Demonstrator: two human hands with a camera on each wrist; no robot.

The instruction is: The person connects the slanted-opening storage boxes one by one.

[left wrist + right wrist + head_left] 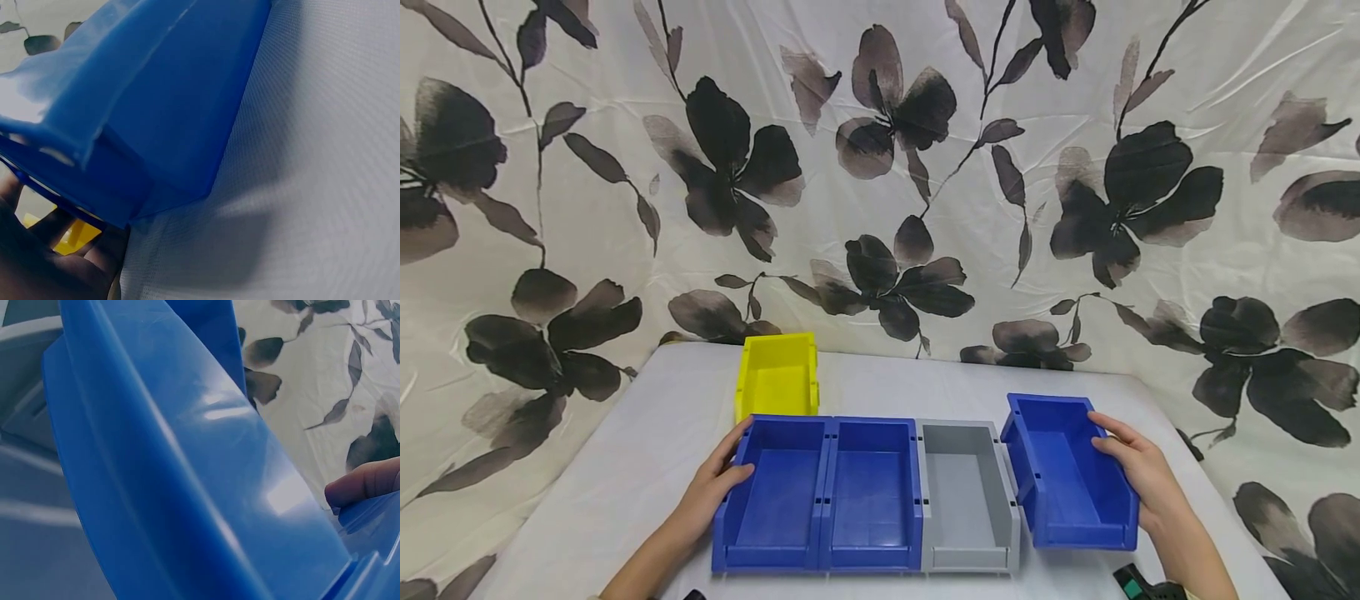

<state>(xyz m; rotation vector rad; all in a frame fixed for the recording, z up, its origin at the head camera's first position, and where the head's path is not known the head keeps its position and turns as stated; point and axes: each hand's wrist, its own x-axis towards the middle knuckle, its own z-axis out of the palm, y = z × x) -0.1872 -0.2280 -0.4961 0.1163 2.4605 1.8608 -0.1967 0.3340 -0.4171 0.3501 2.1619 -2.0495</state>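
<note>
Left hand point(711, 487): fingers grip the left rim of a blue rectangular plastic bin point(778, 496), in a side-by-side row with a second blue plastic bin point(874, 492) and a grey plastic bin point(961, 483) rightward. Right hand point(1146, 475): fingers pinch the right rim of a third, angled blue plastic bin point(1067, 475), just right of the grey. Yellow plastic bin point(778, 379) sits farther back, left, on white desk point(910, 383).

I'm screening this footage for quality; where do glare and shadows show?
Head view: slight sheen on the floral cloth, upper right. Left wrist: left hand in dark shadow, pale glare on the leftmost blue bin, soft shadow on the white tabletop. Right wrist: bright glare patches on the rightmost blue bin.
</note>
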